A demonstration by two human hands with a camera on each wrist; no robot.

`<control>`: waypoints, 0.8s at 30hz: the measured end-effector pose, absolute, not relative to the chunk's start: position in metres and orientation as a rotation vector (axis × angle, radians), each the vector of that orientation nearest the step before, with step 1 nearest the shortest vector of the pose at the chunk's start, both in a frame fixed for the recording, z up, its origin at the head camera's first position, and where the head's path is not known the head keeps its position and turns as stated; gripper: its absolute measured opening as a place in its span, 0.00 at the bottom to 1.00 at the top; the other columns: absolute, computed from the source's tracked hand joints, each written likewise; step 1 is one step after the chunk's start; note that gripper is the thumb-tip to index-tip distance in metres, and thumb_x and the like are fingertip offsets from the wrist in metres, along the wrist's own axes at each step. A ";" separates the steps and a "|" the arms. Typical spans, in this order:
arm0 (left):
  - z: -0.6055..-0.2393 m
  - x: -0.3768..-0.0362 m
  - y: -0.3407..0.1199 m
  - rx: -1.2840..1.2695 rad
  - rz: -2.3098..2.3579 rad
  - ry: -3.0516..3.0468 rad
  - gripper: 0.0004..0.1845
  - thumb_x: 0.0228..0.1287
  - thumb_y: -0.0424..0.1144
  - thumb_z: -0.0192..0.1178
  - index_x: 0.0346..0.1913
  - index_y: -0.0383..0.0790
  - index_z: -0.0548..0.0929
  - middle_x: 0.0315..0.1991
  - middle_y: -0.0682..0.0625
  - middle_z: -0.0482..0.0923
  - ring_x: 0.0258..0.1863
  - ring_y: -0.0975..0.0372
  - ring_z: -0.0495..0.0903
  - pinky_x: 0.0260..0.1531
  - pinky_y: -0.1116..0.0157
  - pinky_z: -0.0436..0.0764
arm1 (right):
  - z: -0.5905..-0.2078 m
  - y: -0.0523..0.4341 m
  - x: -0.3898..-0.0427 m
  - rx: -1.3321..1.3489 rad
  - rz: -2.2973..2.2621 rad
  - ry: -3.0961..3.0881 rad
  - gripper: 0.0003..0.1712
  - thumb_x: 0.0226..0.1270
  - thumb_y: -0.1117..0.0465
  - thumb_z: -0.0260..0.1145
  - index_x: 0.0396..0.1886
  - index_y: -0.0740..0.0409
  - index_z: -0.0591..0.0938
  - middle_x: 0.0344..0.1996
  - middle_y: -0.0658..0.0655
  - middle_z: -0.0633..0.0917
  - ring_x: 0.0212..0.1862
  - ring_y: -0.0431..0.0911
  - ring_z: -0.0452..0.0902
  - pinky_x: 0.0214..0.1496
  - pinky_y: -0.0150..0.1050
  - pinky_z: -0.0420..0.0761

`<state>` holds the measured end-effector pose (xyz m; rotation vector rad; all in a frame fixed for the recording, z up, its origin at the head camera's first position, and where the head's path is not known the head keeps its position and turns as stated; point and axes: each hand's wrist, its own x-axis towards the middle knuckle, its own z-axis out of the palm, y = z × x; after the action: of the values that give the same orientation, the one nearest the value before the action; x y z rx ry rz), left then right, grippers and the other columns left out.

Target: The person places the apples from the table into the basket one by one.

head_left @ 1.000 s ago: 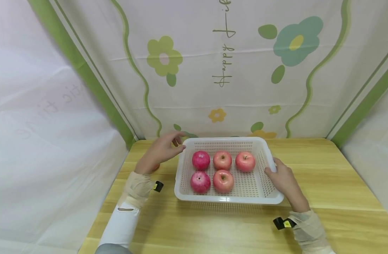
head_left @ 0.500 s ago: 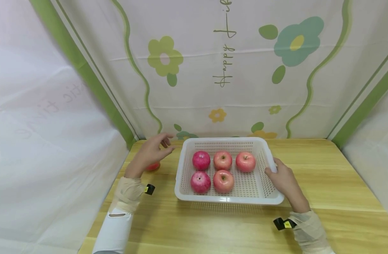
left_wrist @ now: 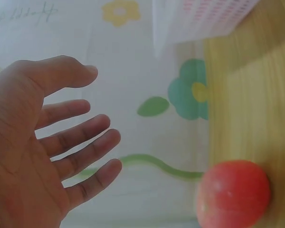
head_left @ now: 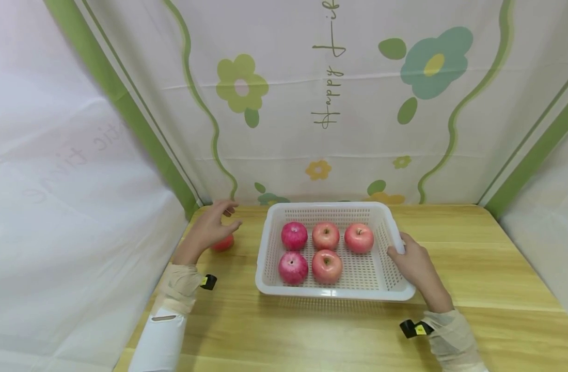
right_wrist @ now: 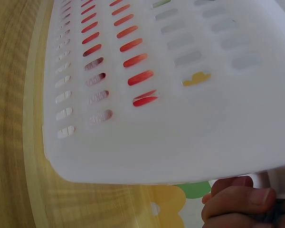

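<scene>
Right hand [head_left: 416, 263] grips the right rim of the white basket [head_left: 334, 293] — likely steadying it; five apples inside. Left hand [head_left: 209, 230], fingers spread and empty, hovers over the loose apple [head_left: 223, 243] left of the basket.

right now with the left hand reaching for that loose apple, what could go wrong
The loose apple lies near the table's left edge; the left hand is open above it, so a nudge from the fingers might roll it off. The right hand holds only the right rim of the basket; a pull could tilt it and shift the five apples inside.
</scene>
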<state>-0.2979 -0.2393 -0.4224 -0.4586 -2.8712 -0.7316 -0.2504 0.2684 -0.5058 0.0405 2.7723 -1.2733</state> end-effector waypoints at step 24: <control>-0.464 -0.311 -0.282 -0.307 -0.682 -2.999 0.43 0.63 0.45 0.72 0.78 0.32 0.68 0.76 0.28 0.64 0.75 0.32 0.63 0.72 0.32 0.67 | -0.506 0.268 -0.250 0.043 -1.290 2.757 0.41 0.83 0.56 0.55 0.83 0.74 0.52 0.62 0.85 0.77 0.45 0.63 0.90 0.33 0.46 0.91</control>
<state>-0.3107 -0.2823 -0.4638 -0.3065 -2.9992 -0.6816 -0.2501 0.2683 -0.5059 0.0432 2.7568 -1.2896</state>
